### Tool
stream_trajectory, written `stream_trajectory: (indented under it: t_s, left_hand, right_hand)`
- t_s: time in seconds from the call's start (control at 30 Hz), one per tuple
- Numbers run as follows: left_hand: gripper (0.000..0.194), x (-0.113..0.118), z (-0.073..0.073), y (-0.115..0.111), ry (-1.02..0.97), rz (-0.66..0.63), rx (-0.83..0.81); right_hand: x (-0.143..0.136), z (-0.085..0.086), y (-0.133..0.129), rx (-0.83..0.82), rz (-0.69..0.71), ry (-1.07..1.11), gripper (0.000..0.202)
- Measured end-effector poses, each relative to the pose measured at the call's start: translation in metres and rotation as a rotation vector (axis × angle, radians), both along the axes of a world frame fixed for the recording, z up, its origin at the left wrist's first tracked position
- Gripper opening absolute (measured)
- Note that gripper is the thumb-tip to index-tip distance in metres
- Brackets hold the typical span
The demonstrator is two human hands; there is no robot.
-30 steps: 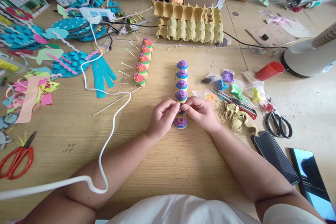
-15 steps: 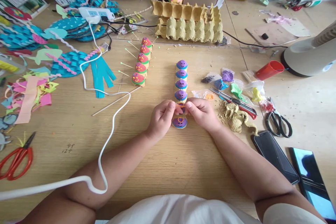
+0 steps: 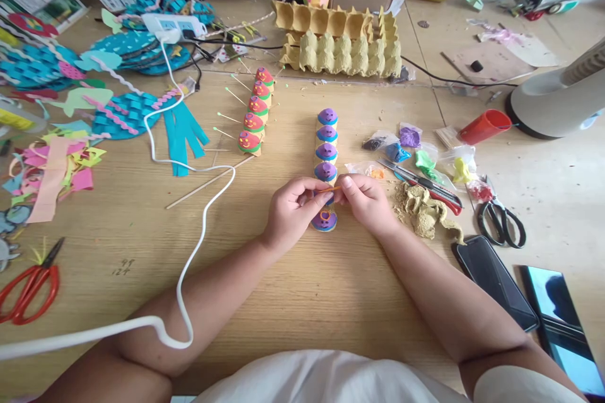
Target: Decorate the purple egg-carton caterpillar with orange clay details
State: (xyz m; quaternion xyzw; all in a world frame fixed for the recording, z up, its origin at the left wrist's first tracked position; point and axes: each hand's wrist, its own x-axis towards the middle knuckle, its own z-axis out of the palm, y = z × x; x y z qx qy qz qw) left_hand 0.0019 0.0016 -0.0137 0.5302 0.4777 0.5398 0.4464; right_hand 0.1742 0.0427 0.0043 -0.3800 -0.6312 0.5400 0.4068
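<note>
A thin orange strand (image 3: 329, 189) is stretched between my two hands. My left hand (image 3: 293, 209) pinches its left end, and my right hand (image 3: 366, 201) pinches the right end. Beneath them stands a row of purple and blue domes (image 3: 326, 152) with small dark faces; my fingers partly hide one dome. The nearest dome (image 3: 324, 220) carries an orange ring on top. Left of this row is another one of red and green domes (image 3: 253, 121), with thin green-tipped sticks beside it.
Bags of coloured clay (image 3: 426, 162), a cutter (image 3: 437, 192), black scissors (image 3: 501, 223) and a phone (image 3: 494, 280) lie to the right. Egg cartons (image 3: 350, 53) stand behind. A white cable (image 3: 204, 227) crosses the left side, beyond which are red-handled scissors (image 3: 33, 289).
The orange strand, looped or bent before, now looks straighter. My left fingers have shifted and opened somewhat around it, and my right hand has turned slightly.
</note>
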Motion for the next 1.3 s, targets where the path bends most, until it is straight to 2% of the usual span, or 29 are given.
stream_trajectory:
  t_s: [0.13, 0.23, 0.33, 0.5, 0.73, 0.9, 1.1, 1.3]
  left_hand:
    - [0.020, -0.0011, 0.0057, -0.0001, 0.043, 0.030, 0.067]
    - [0.018, -0.0006, 0.0088, 0.0002, 0.041, 0.047, 0.098]
    - [0.018, -0.0005, 0.0084, 0.0006, 0.026, 0.043, 0.088]
    - [0.022, -0.0020, 0.0048, 0.0013, 0.015, 0.037, 0.082]
    - [0.020, -0.0028, 0.0057, 0.0012, 0.001, 0.019, 0.091]
    - [0.025, -0.0018, 0.0066, 0.0013, -0.051, 0.011, 0.057]
    - [0.030, -0.0022, 0.0096, 0.0014, 0.027, 0.026, 0.092]
    - [0.049, -0.0035, 0.0082, 0.0019, 0.031, 0.044, 0.085]
  right_hand:
    - [0.0002, 0.0004, -0.0018, 0.012, -0.003, 0.005, 0.068]
    - [-0.0009, 0.0007, -0.0017, 0.023, -0.020, 0.099, 0.058]
    - [-0.0019, 0.0005, -0.0010, -0.010, -0.007, 0.172, 0.044]
    - [-0.0032, -0.0025, -0.0014, -0.082, 0.052, 0.214, 0.039]
    - [-0.0037, -0.0030, -0.0009, -0.112, 0.023, 0.294, 0.033]
    - [-0.0049, -0.0040, -0.0016, -0.096, 0.089, 0.234, 0.039]
    - [-0.0036, -0.0008, -0.0019, -0.007, 0.008, 0.176, 0.026]
    - [-0.0017, 0.0049, -0.0011, 0.061, 0.020, 0.120, 0.028]
